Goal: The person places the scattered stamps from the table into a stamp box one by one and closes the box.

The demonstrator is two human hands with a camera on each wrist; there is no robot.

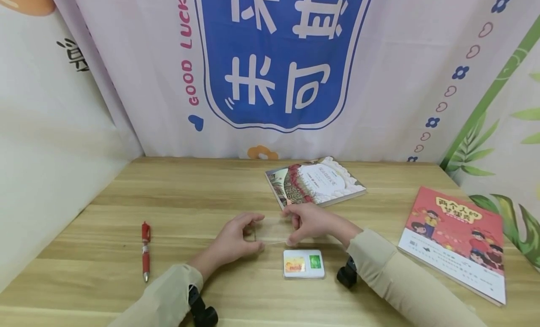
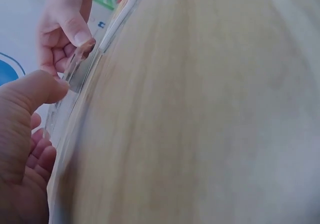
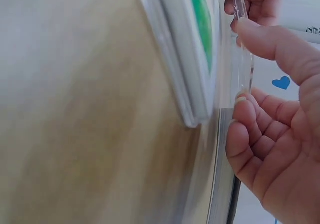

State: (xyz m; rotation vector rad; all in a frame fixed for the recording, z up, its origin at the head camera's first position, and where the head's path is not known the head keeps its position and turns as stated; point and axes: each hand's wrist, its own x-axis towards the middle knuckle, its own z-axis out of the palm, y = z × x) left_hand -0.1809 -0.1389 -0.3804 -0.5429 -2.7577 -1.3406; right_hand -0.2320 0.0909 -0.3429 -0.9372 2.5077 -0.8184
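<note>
A shallow clear plastic lid (image 1: 272, 232) is held between both hands, low over the table. My left hand (image 1: 234, 241) pinches its left edge, thumb on the near side and fingers on the far side. At the opposite edge my right hand (image 1: 311, 223) grips it the same way. Seen edge-on in the right wrist view, the lid (image 3: 245, 66) is thin and see-through. Just nearer to me, beneath the right hand, lies a flat white case (image 1: 303, 272) bearing an orange-yellow picture and a green one. Its rounded corner stands close in the right wrist view.
Behind the hands a picture book (image 1: 316, 181) lies on the wooden table (image 1: 202, 191). Over on the right is a red and white book (image 1: 455, 242). A red pen (image 1: 146, 252) lies on the left. A printed curtain (image 1: 160, 83) closes off the back.
</note>
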